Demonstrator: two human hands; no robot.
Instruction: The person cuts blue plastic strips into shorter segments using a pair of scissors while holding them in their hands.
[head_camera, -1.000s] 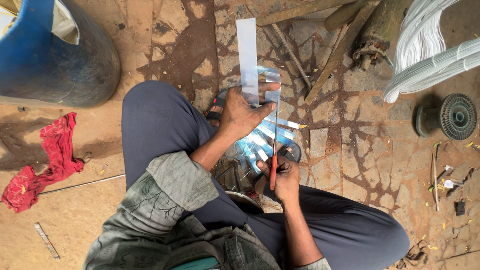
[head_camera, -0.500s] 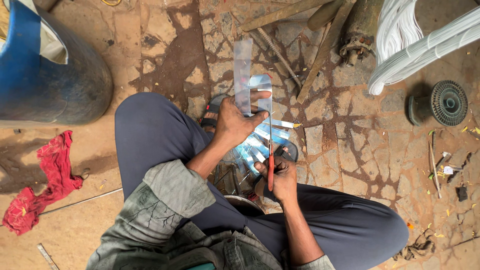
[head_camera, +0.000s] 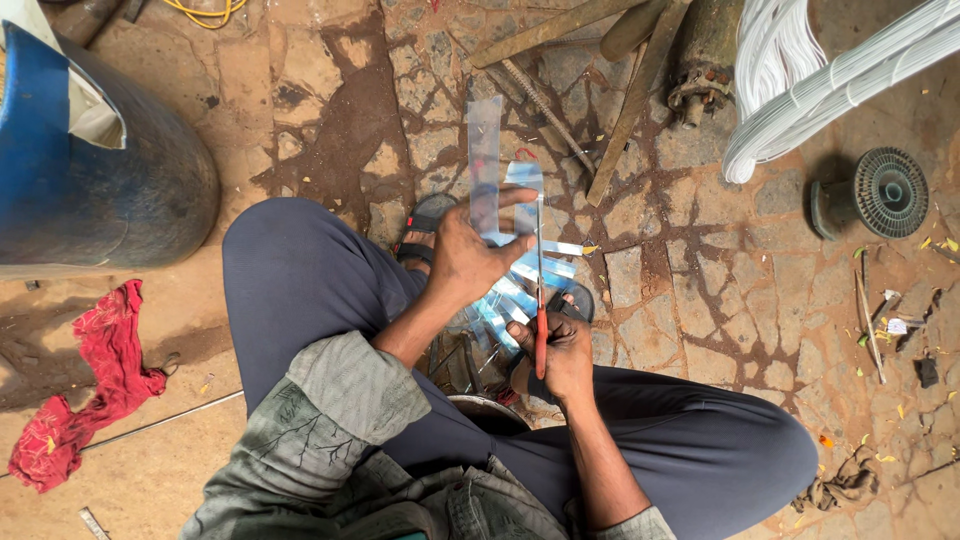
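Plastic strip (head_camera: 484, 150), clear and long, stands out from my left hand (head_camera: 470, 262) and runs away from me over the stone floor (head_camera: 690, 290), its long axis pointing straight ahead toward the far edge of the paving. My left hand is clenched on its near end, thumb stretched across toward the scissors (head_camera: 540, 290). My right hand (head_camera: 565, 355) is closed around the red handles of the scissors, lower and nearer my body, and the thin blades run up just beside the strip's right edge, nearly parallel to it. Whether the blades are already biting into the plastic I cannot tell; they sit very close to it.

Cut pieces (head_camera: 520, 290) of the same clear plastic lie fanned out under both hands, between my knees, over my sandalled foot (head_camera: 420, 225).

Left hand is the nearer one to the strip; the right reaches it only through the blades.

Room around: to the far left stands a blue drum (head_camera: 90, 190), well apart, with a red rag (head_camera: 85, 390) on the dirt near my left knee. Ahead and right lie wooden sticks (head_camera: 630, 100) and a threaded rod (head_camera: 545, 110), near the strip's far tip but not touching it. White wire bundles (head_camera: 830, 80) and a round black ribbed part (head_camera: 885, 190) sit toward the far right corner, well apart.
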